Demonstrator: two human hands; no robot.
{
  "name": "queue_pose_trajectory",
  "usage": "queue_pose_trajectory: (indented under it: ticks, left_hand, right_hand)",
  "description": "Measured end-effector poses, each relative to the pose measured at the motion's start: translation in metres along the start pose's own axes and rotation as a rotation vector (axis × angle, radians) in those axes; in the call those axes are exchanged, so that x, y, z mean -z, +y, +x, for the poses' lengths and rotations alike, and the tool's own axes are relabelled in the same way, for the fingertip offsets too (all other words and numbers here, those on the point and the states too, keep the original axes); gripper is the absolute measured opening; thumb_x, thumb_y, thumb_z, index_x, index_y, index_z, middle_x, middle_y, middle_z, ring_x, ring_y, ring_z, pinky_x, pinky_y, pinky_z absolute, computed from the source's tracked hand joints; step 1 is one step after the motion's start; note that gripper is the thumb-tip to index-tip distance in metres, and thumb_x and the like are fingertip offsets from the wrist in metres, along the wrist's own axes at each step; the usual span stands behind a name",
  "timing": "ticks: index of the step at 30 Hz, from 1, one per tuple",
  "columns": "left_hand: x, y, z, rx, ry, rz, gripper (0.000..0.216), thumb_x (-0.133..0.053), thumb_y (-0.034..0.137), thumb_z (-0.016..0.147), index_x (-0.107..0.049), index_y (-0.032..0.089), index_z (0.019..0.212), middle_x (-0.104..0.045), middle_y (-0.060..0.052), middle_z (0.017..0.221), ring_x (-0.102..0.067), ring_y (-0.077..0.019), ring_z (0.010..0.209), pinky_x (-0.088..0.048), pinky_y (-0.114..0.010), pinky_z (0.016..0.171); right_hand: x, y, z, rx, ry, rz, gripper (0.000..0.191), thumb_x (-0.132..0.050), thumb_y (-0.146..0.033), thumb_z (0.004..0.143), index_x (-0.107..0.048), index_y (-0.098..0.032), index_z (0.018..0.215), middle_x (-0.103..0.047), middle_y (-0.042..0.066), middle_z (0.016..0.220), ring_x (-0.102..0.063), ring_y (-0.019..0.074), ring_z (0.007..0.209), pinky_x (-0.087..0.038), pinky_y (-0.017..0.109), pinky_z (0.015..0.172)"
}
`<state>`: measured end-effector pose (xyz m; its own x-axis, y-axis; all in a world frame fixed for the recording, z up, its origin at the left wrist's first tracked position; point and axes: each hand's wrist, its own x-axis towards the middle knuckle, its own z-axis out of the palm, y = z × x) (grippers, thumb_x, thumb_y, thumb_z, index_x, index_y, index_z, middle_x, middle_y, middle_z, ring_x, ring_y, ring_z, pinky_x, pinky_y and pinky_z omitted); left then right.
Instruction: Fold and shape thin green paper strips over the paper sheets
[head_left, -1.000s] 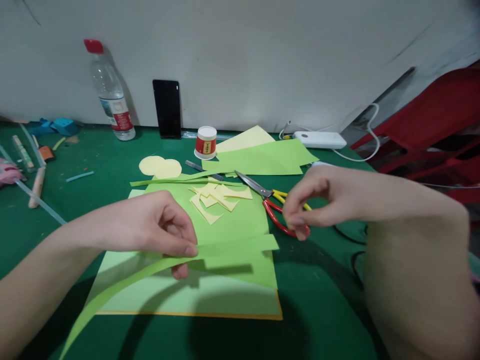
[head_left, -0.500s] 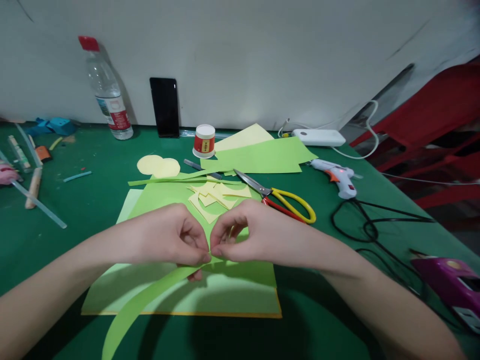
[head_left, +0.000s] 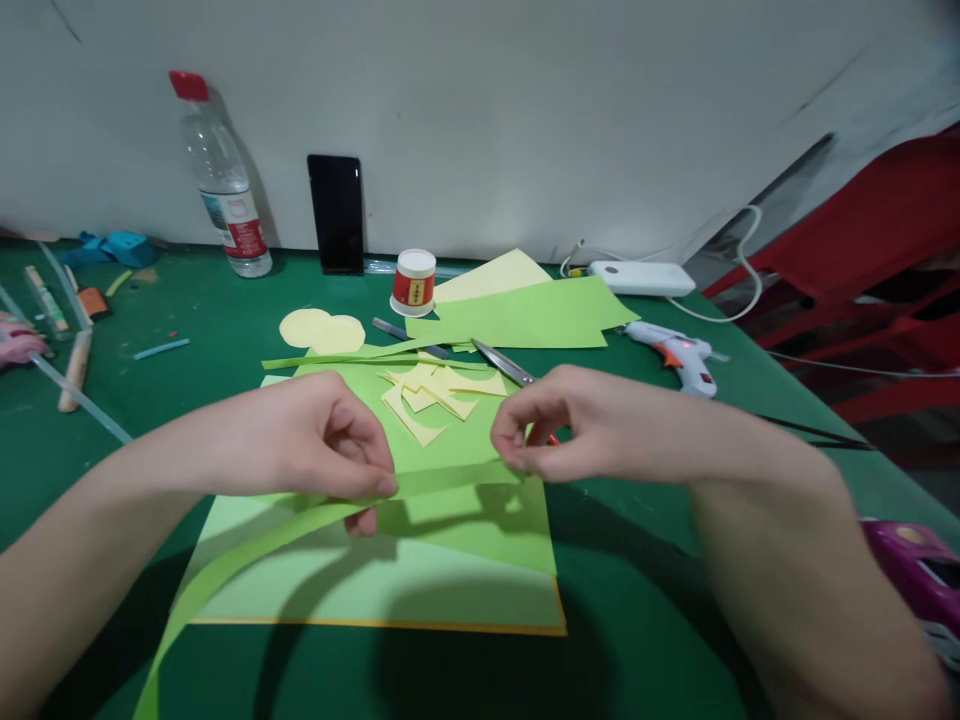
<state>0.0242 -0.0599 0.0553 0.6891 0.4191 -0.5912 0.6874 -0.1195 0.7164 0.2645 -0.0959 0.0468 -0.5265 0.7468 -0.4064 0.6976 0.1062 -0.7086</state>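
A long light-green paper strip (head_left: 442, 481) runs between my two hands, above stacked green paper sheets (head_left: 300, 580). My left hand (head_left: 337, 455) pinches it between thumb and fingers, and its loose end curves down to the lower left. Closed on the strip's right end is my right hand (head_left: 544, 425). Just beyond the hands lie yellow paper scraps (head_left: 420, 400). A pair of scissors (head_left: 502, 362) is partly hidden behind my right hand. Narrow green strips (head_left: 337, 358) and two pale yellow paper circles (head_left: 322, 330) lie farther back.
Along the wall stand a water bottle (head_left: 232, 215), a black phone (head_left: 337, 215) and a red-and-white tub (head_left: 414, 283). Green paper (head_left: 525, 315) lies behind the scissors. At right are a glue gun (head_left: 679, 355), a white power strip (head_left: 641, 278) and a purple device (head_left: 911, 575).
My hands were together at the strip; now they are apart, the right one farther right and the left one slightly left. A length of strip shows between them.
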Motion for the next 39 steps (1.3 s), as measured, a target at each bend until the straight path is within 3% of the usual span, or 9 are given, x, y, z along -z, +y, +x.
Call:
queue_pose_trajectory:
  ticks: [4, 8, 10, 12, 17, 26, 30, 34, 39]
  left_hand:
    - [0.009, -0.012, -0.002, -0.025, 0.038, 0.03, 0.028, -0.055, 0.041, 0.077, -0.068, 0.017, 0.07, -0.06, -0.002, 0.057, -0.041, -0.0095, 0.047, -0.025, -0.022, 0.041]
    - [0.003, -0.012, 0.008, -0.057, 0.006, 0.029, 0.024, -0.053, 0.034, 0.078, -0.068, 0.018, 0.07, -0.061, 0.0, 0.058, -0.031, -0.0068, 0.043, -0.022, -0.022, 0.04]
    - [-0.004, -0.008, 0.013, -0.069, -0.009, 0.013, 0.023, -0.053, 0.032, 0.078, -0.068, 0.018, 0.068, -0.062, 0.001, 0.059, -0.027, -0.0061, 0.042, -0.021, -0.021, 0.039]
    - [-0.01, -0.004, 0.018, -0.072, -0.021, -0.01, 0.023, -0.053, 0.032, 0.077, -0.068, 0.017, 0.066, -0.064, 0.001, 0.06, -0.026, -0.0057, 0.042, -0.02, -0.02, 0.038]
    - [-0.018, 0.002, 0.019, -0.072, -0.048, -0.04, 0.024, -0.055, 0.034, 0.075, -0.066, 0.015, 0.063, -0.055, 0.003, 0.05, -0.025, -0.0047, 0.04, -0.019, -0.018, 0.037]
    - [-0.004, -0.004, 0.012, -0.112, -0.028, -0.02, 0.025, -0.056, 0.036, 0.076, -0.068, 0.016, 0.065, -0.065, -0.002, 0.06, -0.038, -0.0073, 0.044, -0.027, -0.019, 0.04]
    - [0.001, -0.006, 0.01, -0.128, -0.03, 0.01, 0.026, -0.055, 0.035, 0.078, -0.07, 0.015, 0.07, -0.065, -0.002, 0.06, -0.032, -0.0064, 0.041, -0.025, -0.02, 0.038]
    - [-0.003, -0.004, 0.014, -0.116, -0.045, -0.048, 0.02, -0.055, 0.026, 0.076, -0.069, 0.016, 0.066, -0.066, -0.001, 0.06, -0.046, -0.0079, 0.049, -0.034, -0.017, 0.044]
    - [-0.013, -0.003, 0.024, -0.071, -0.03, -0.054, 0.015, -0.053, 0.018, 0.069, -0.066, 0.014, 0.062, -0.065, -0.001, 0.058, -0.05, -0.0079, 0.052, -0.039, -0.015, 0.049]
  right_hand:
    - [0.017, 0.011, -0.008, -0.158, 0.144, -0.094, 0.008, -0.053, -0.02, 0.067, -0.057, -0.017, 0.062, -0.052, -0.003, 0.056, -0.041, 0.008, 0.049, -0.031, 0.021, 0.046]
    - [0.007, 0.0, -0.006, -0.007, 0.44, -0.014, 0.019, -0.058, -0.035, 0.073, -0.067, -0.019, 0.078, -0.068, 0.001, 0.079, -0.057, 0.0136, 0.071, -0.041, 0.022, 0.061]
    - [-0.007, -0.009, -0.001, 0.132, 0.368, -0.016, 0.02, -0.057, -0.035, 0.076, -0.068, -0.019, 0.082, -0.069, 0.001, 0.088, -0.059, 0.0136, 0.08, -0.042, 0.021, 0.068]
    - [-0.021, -0.014, 0.005, 0.209, 0.205, -0.051, 0.02, -0.055, -0.032, 0.078, -0.069, -0.018, 0.08, -0.069, 0.001, 0.08, -0.059, 0.0114, 0.07, -0.041, 0.021, 0.063]
    - [-0.027, -0.01, 0.013, 0.242, -0.03, -0.063, 0.023, -0.053, -0.027, 0.08, -0.07, -0.012, 0.074, -0.066, 0.002, 0.065, -0.052, 0.0083, 0.055, -0.036, 0.02, 0.051]
    - [0.016, 0.006, -0.003, 0.091, -0.073, 0.023, 0.022, -0.059, -0.028, 0.076, -0.068, -0.015, 0.061, -0.055, -0.001, 0.054, -0.044, 0.0074, 0.049, -0.032, 0.021, 0.047]
    - [0.028, 0.02, -0.008, 0.043, -0.086, -0.031, 0.027, -0.057, -0.035, 0.076, -0.066, -0.016, 0.06, -0.055, 0.0, 0.056, -0.044, 0.0095, 0.053, -0.034, 0.023, 0.05]
    - [0.025, 0.018, -0.006, 0.005, -0.094, -0.136, 0.026, -0.053, -0.037, 0.078, -0.068, -0.016, 0.071, -0.063, 0.002, 0.068, -0.052, 0.0119, 0.06, -0.038, 0.024, 0.054]
    - [-0.004, -0.003, 0.002, 0.082, 0.012, -0.16, 0.025, -0.053, -0.031, 0.079, -0.068, -0.018, 0.093, -0.068, 0.002, 0.092, -0.059, 0.0148, 0.079, -0.041, 0.023, 0.067]
